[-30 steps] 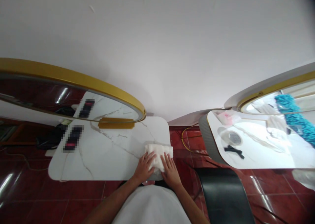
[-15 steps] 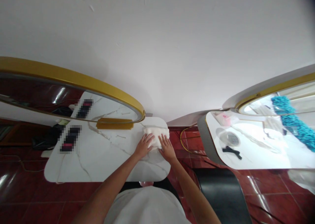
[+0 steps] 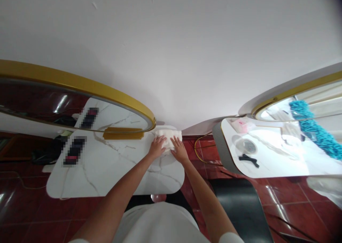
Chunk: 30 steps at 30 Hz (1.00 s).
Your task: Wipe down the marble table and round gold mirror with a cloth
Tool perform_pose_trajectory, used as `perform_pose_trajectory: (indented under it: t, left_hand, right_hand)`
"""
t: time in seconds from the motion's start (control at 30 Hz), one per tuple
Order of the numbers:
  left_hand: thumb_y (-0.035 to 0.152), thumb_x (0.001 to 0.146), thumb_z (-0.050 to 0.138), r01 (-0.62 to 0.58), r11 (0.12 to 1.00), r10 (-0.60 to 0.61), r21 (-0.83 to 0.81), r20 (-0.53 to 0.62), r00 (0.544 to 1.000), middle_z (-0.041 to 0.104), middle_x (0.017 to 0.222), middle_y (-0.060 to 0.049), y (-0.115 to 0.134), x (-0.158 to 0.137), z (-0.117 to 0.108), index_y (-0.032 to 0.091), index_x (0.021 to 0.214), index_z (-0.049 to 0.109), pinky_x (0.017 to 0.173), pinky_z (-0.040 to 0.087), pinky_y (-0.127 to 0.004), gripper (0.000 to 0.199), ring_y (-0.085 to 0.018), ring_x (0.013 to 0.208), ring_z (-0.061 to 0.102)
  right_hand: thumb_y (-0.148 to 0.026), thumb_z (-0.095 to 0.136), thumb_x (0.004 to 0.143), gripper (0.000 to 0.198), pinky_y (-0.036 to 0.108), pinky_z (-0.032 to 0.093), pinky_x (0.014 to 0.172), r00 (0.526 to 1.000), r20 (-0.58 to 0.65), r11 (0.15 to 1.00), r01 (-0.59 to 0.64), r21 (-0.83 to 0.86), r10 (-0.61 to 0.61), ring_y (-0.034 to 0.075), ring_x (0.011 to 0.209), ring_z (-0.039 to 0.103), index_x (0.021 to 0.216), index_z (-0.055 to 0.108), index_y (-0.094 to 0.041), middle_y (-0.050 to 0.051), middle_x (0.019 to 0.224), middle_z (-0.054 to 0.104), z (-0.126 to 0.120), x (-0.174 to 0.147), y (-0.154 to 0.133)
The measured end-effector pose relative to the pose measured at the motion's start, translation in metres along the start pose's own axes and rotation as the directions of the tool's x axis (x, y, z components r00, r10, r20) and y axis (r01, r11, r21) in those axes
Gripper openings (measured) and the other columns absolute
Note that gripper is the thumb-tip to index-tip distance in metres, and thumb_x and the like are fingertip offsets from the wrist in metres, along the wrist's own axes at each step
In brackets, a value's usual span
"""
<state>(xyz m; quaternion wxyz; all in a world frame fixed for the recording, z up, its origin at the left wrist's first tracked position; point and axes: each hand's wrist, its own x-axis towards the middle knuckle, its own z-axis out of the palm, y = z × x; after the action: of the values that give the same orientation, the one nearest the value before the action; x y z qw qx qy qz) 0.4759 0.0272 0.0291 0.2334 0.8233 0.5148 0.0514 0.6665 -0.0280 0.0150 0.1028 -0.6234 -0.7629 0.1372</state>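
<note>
A folded white cloth (image 3: 167, 133) lies on the right end of the white marble-patterned table (image 3: 112, 175), close to the wall. My left hand (image 3: 157, 146) rests flat on the cloth's left part with its fingers stretched out. On the right part lies my right hand (image 3: 179, 149), fingers spread and pointing toward the wall. Both palms press down and neither hand wraps round the cloth. Part of the cloth is hidden under the hands.
A gold-framed round mirror (image 3: 114, 99) stands over the table's back left, by a gold-coloured base (image 3: 123, 133). A blurred dark item (image 3: 74, 151) lies at left. To the right are a black chair (image 3: 240, 203) and a second table (image 3: 278, 164) with a black strap (image 3: 249, 159).
Both hands and the cloth have slid a little farther toward the wall. The view has shifted slightly.
</note>
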Motion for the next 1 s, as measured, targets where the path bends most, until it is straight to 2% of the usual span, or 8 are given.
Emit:
perform_pose_trajectory:
  t: [0.1, 0.2, 0.4, 0.53, 0.6, 0.7, 0.83, 1.0]
  left_hand:
    - [0.027, 0.078, 0.060, 0.006, 1.000, -0.006, -0.001, 0.018, 1.000, 0.042, 0.141, -0.003, 0.012, -0.029, 0.008, 0.028, 0.135, 0.042, 0.101, 0.037, -0.043, 0.059, -0.028, 0.123, 0.039]
    - [0.030, 0.079, 0.059, -0.008, 1.000, 0.009, -0.009, 0.046, 0.999, 0.040, 0.143, -0.004, 0.024, -0.066, 0.021, 0.029, 0.138, 0.038, 0.103, 0.034, -0.044, 0.063, -0.029, 0.124, 0.037]
    - [0.030, 0.078, 0.058, -0.059, 0.997, 0.065, -0.043, 0.155, 0.986, 0.036, 0.146, -0.003, 0.041, -0.137, 0.048, 0.029, 0.140, 0.035, 0.107, 0.029, -0.046, 0.066, -0.031, 0.129, 0.032]
    - [0.029, 0.075, 0.062, -0.083, 0.994, 0.100, -0.077, 0.243, 0.965, 0.037, 0.146, -0.003, 0.039, -0.165, 0.054, 0.029, 0.137, 0.039, 0.109, 0.026, -0.046, 0.066, -0.030, 0.130, 0.032]
    - [0.030, 0.074, 0.062, -0.105, 0.990, 0.129, -0.096, 0.285, 0.950, 0.038, 0.145, -0.003, 0.033, -0.172, 0.051, 0.028, 0.135, 0.041, 0.110, 0.026, -0.046, 0.065, -0.030, 0.130, 0.032]
    - [0.031, 0.074, 0.062, -0.122, 0.985, 0.153, -0.119, 0.305, 0.940, 0.040, 0.144, -0.003, 0.019, -0.179, 0.041, 0.028, 0.134, 0.042, 0.111, 0.025, -0.045, 0.063, -0.030, 0.129, 0.033]
    - [0.031, 0.074, 0.061, -0.080, 0.991, 0.104, -0.105, 0.248, 0.963, 0.042, 0.141, -0.005, -0.008, -0.190, 0.026, 0.027, 0.132, 0.043, 0.111, 0.025, -0.046, 0.060, -0.029, 0.128, 0.036]
    - [0.029, 0.076, 0.058, -0.048, 0.996, 0.061, -0.076, 0.180, 0.982, 0.044, 0.139, -0.005, -0.042, -0.203, 0.015, 0.027, 0.131, 0.045, 0.110, 0.029, -0.045, 0.057, -0.027, 0.126, 0.039]
  right_hand:
    - [-0.024, 0.053, 0.087, 0.062, 0.045, 0.032, 0.108, 1.000, -0.004, 0.999, -0.023, 0.024, 0.023, 0.027, 0.138, 0.028, 0.145, 0.031, -0.025, 0.008, 0.152, 0.028, 0.005, -0.030, -0.007]
    - [-0.019, 0.051, 0.082, 0.077, 0.043, 0.027, 0.111, 1.000, 0.024, 0.997, -0.017, 0.080, 0.015, 0.024, 0.143, 0.011, 0.150, 0.015, -0.027, 0.001, 0.156, 0.014, 0.011, -0.069, -0.014]
    - [-0.018, 0.050, 0.079, 0.080, 0.043, 0.022, 0.113, 0.993, 0.104, 0.996, -0.063, 0.059, 0.057, 0.025, 0.144, 0.007, 0.150, 0.014, -0.026, 0.000, 0.157, 0.008, 0.020, -0.155, -0.032]
    - [-0.023, 0.055, 0.076, 0.084, 0.047, 0.015, 0.115, 0.979, 0.195, 0.998, -0.060, 0.020, 0.055, 0.026, 0.142, 0.015, 0.149, 0.015, -0.032, -0.003, 0.156, 0.013, 0.025, -0.193, -0.037]
    - [-0.025, 0.059, 0.073, 0.087, 0.046, 0.014, 0.115, 0.967, 0.250, 0.999, -0.044, 0.021, 0.037, 0.026, 0.141, 0.020, 0.148, 0.017, -0.035, -0.005, 0.155, 0.015, 0.027, -0.198, -0.037]
    - [-0.027, 0.063, 0.070, 0.089, 0.044, 0.015, 0.115, 0.947, 0.322, 0.999, -0.022, 0.039, 0.008, 0.026, 0.139, 0.023, 0.147, 0.020, -0.037, -0.006, 0.155, 0.019, 0.032, -0.190, -0.040]
    - [-0.030, 0.067, 0.068, 0.091, 0.046, 0.014, 0.115, 0.921, 0.383, 0.995, 0.031, 0.099, -0.067, 0.028, 0.138, 0.024, 0.146, 0.022, -0.038, -0.005, 0.154, 0.023, 0.035, -0.158, -0.060]
    - [-0.035, 0.071, 0.068, 0.092, 0.048, 0.014, 0.115, 0.905, 0.398, 0.979, 0.081, 0.187, -0.151, 0.029, 0.137, 0.026, 0.146, 0.022, -0.038, -0.003, 0.153, 0.025, 0.042, -0.125, -0.089]
